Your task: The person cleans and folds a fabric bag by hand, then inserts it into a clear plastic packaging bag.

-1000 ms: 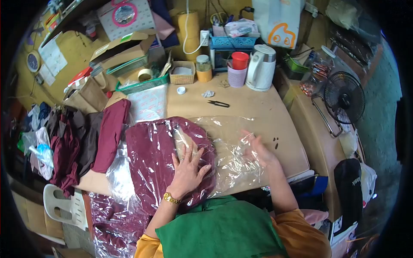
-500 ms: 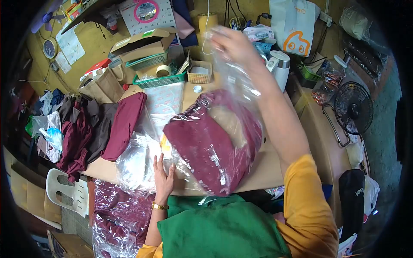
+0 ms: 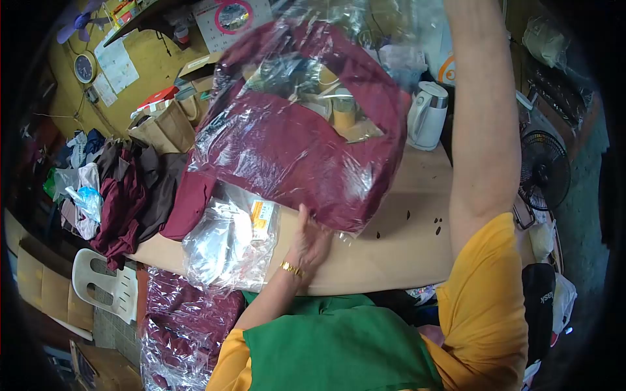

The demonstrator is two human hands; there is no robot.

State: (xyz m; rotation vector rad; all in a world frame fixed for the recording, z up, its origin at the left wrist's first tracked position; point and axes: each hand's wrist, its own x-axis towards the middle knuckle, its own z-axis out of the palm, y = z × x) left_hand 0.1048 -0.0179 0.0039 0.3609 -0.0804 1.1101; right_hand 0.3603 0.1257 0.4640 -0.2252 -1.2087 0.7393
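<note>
A clear plastic bag with a folded maroon garment point(image 3: 274, 140) inside is lifted above the table, tilted, its lower edge hanging over the tabletop. My right forearm point(image 3: 486, 117) reaches up past the top of the view, so my right hand is out of sight. Below the bag's lower edge is my left hand point(image 3: 312, 247), thumb stretched up and apart; its other fingers are partly hidden by the bag. Left of that hand, clear plastic bags point(image 3: 225, 244) with an orange-and-white label point(image 3: 262, 216) lie on the table.
Dark and maroon clothes point(image 3: 127, 195) are heaped at the table's left. A white kettle point(image 3: 428, 117) stands at the back right, near a black fan point(image 3: 544, 169). Small dark specks point(image 3: 437, 225) dot the brown tabletop point(image 3: 411, 260). Bagged maroon garments point(image 3: 186, 326) sit at lower left, near a white chair point(image 3: 104, 283).
The bagged maroon garment has risen off the table, and my right hand has gone up out of view. My left hand has moved right, from the flat plastic bags to the garment bag's lower edge.
</note>
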